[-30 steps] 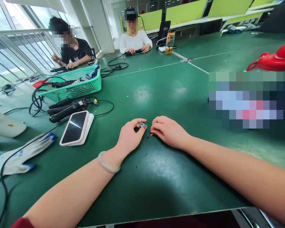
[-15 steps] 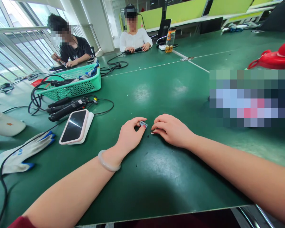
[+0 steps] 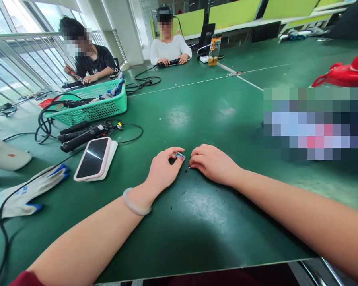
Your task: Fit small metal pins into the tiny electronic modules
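Observation:
My left hand [image 3: 164, 167] pinches a small circuit board [image 3: 180, 156] between thumb and forefinger, just above the green table [image 3: 155, 246]. A pale bracelet [image 3: 136, 202] circles that wrist. Close by on the right, my right hand [image 3: 210, 163] rests on the table with its fingers curled together. Something tiny shows at its fingertips, too small to name. Between the hands lies a tiny black piece [image 3: 186, 171], and another dark speck [image 3: 171, 207] sits nearer the front edge.
Left of my hands lie a phone [image 3: 92, 159] on a white box, black hair-straightener-like tools [image 3: 85, 135], a work glove [image 3: 26, 192] and cables. Behind is a green basket [image 3: 98, 105]. A red-lidded container [image 3: 346, 73] stands right. Two people sit across, near a bottle [image 3: 214, 51].
My right hand has shifted slightly left, and its fingers have drawn in, covering more of the tiny item at their tips. My left hand stays still with the circuit board.

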`<state>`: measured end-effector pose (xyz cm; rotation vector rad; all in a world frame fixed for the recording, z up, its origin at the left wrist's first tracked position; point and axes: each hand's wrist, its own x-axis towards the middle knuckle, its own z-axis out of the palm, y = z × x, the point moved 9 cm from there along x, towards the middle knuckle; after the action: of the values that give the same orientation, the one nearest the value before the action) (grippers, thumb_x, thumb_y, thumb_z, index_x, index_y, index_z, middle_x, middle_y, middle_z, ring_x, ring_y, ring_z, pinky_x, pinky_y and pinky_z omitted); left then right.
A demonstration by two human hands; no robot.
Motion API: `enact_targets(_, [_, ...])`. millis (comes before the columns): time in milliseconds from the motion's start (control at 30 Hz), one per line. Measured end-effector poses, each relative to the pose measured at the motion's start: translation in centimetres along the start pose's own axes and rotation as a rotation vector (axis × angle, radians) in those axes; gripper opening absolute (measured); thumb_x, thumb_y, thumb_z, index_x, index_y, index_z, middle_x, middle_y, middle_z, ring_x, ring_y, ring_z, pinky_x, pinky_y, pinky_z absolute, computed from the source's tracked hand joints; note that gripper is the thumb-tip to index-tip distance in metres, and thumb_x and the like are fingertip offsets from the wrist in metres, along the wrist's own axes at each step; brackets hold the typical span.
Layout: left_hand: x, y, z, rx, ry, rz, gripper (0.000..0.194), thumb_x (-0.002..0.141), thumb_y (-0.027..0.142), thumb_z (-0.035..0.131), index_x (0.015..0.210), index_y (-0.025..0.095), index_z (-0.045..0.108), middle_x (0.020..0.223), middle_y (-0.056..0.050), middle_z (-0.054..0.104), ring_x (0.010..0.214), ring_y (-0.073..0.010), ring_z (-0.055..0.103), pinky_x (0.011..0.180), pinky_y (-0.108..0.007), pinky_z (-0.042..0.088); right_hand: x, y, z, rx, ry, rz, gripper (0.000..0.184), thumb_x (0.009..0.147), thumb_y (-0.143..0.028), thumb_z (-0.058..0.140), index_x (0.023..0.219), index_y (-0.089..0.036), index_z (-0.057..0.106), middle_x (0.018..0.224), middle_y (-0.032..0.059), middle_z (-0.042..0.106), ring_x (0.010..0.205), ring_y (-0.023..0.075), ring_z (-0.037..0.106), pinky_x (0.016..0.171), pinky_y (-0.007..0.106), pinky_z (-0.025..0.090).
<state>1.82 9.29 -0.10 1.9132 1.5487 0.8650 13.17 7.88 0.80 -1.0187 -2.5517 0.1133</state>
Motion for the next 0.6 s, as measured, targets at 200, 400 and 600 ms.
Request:
enact_targets(200, [0.0, 0.0, 0.2, 0.005, -0.01, 0.011, 0.026, 0.08, 0.024, 0.056, 0.105, 0.024, 0.065, 0.086, -0.001, 0.069, 0.084, -0.0157, 0.062, 0.083, -0.031, 0.048, 0.1, -0.3, 0.3, -0.027, -0.008, -0.029, 0.018, 0.09, -0.02, 0.05, 0.082, -0.017, 0.066, 0.086, 0.0056, 0.063, 0.077, 0.0183, 0.05, 0.073, 0.032, 0.042])
enact_targets(400, [-0.1, 0.0, 0.4, 0.009, -0.041, 0.001, 0.024, 0.078, 0.024, 0.061, 0.101, 0.025, 0.066, 0.09, -0.001, 0.07, 0.089, -0.0172, 0.063, 0.089, -0.034, 0.046, -0.1, 0.7, 0.4, 0.091, -0.017, 0.066, 0.016, 0.088, -0.018, 0.051, 0.077, -0.017, 0.062, 0.084, 0.0055, 0.061, 0.081, 0.0182, 0.052, 0.078, 0.032, 0.043])
enact_targets(600, [-0.2, 0.6, 0.3, 0.023, -0.051, 0.03, 0.02, 0.071, 0.027, 0.069, 0.091, 0.024, 0.067, 0.091, 0.0, 0.07, 0.087, -0.0173, 0.062, 0.085, -0.033, 0.046, -0.4, 1.5, -0.7, 0.354, 0.089, 0.182, 0.014, 0.085, -0.014, 0.051, 0.074, -0.018, 0.059, 0.084, 0.0035, 0.059, 0.08, 0.0155, 0.054, 0.076, 0.029, 0.043])
